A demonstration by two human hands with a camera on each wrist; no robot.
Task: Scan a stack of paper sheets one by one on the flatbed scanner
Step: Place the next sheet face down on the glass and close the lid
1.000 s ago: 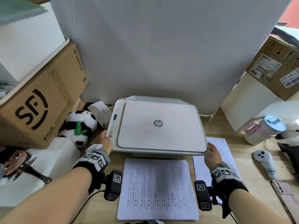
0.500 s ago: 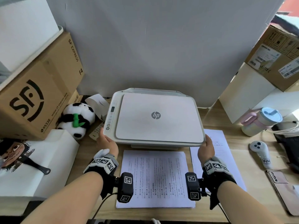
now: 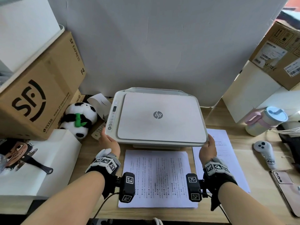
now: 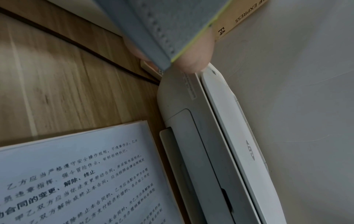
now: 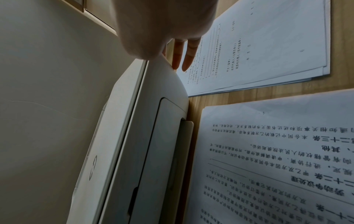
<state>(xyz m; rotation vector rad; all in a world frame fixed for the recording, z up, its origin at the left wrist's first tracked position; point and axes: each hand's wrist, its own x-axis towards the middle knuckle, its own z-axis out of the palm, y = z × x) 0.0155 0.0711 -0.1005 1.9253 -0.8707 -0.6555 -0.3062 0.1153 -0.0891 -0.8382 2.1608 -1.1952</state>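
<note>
The white HP flatbed scanner (image 3: 159, 117) sits on the wooden desk with its lid down. My left hand (image 3: 108, 141) grips its front left corner, the thumb (image 4: 193, 60) lying on top by the control panel. My right hand (image 3: 208, 147) holds the front right corner, palm over the top edge and fingers (image 5: 188, 56) reaching straight down the side. A stack of printed sheets (image 3: 157, 177) lies flat directly in front of the scanner, between my wrists. A second pile of printed sheets (image 3: 227, 151) lies to the right, partly under the scanner's corner.
An SF cardboard box (image 3: 37, 95) and a panda plush (image 3: 79, 120) crowd the scanner's left. A white box (image 3: 40, 159) fills the front left. To the right are a pink-handled bottle (image 3: 264, 120), a white controller (image 3: 264, 151) and a phone (image 3: 285, 187). A white board (image 3: 154, 46) stands behind.
My left hand has slid from the scanner's left edge to its front left corner. The right hand stays on the front right corner. The head view has pulled back slightly.
</note>
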